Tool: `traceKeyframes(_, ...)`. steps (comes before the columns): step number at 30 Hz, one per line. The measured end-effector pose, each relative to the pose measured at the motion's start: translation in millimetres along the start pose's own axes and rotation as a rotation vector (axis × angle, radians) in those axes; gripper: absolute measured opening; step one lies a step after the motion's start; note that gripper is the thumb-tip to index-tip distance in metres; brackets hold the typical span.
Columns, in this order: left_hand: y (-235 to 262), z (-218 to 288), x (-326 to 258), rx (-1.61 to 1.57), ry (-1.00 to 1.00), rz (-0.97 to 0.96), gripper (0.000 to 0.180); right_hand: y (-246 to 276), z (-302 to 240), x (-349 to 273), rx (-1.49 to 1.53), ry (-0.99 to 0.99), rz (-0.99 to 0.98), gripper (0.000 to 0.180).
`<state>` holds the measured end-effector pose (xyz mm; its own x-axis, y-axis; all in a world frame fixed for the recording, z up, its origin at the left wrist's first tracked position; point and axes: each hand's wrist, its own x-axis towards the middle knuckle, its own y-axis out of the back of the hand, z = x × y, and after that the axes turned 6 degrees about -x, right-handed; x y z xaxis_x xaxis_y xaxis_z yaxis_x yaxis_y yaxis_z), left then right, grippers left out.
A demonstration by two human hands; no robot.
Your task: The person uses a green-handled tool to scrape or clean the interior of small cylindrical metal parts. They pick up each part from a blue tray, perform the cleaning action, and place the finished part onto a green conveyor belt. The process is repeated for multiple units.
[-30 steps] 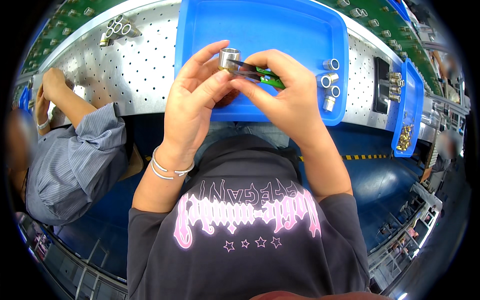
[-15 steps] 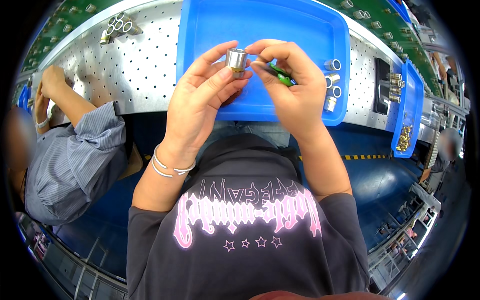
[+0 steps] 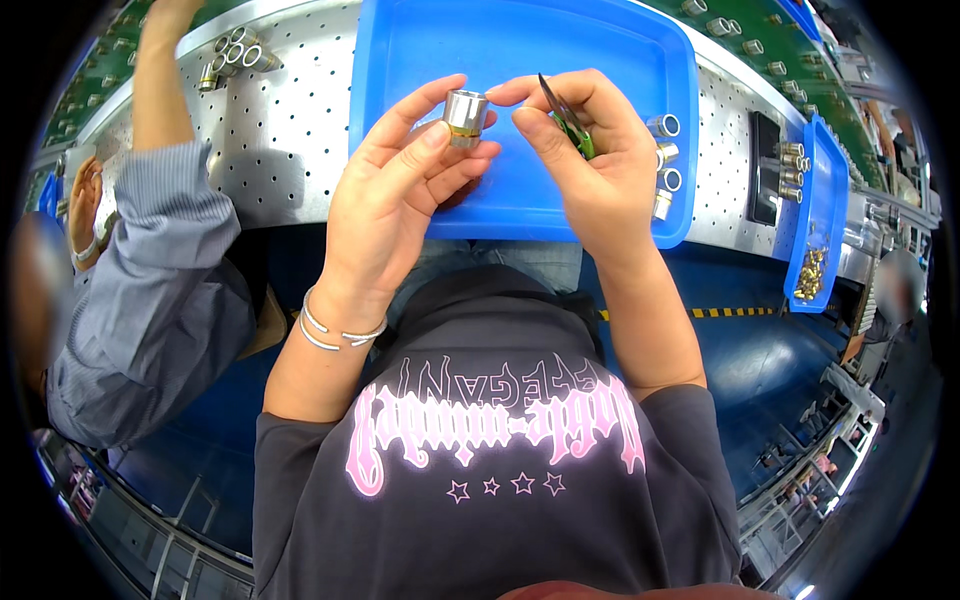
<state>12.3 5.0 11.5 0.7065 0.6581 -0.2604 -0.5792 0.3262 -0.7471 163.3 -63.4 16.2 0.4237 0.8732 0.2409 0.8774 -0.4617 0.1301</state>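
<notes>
Over the blue tray (image 3: 560, 40), I see left hand (image 3: 390, 185) pinching a silver cylinder (image 3: 465, 112) roughly upright, thumb against fingers; right hand (image 3: 608, 155), just beside it, grips green-handled snips (image 3: 571, 122). Tray's right side: more cylinders (image 3: 665, 126).

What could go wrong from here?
1. Slip: the left hand holds the shiny metal sleeve in its fingers above the blue tray; it might drop.
2. Nick: the green-handled snips sit in the right hand, bare blades close to its own fingers; a shifted grip could scratch skin.
</notes>
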Motion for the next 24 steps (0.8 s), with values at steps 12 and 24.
traceKeyframes(12,1.5,-7.0,2.1,0.327,-0.089,-0.015,0.042,0.5,-7.4,-2.9,-0.423,0.264,0.023,0.026)
traceKeyframes(24,-1.0,-6.5,-2.7,0.396,-0.115,-0.089,0.040,7.5,-8.8,-6.2,-0.252,0.136,0.013,0.020)
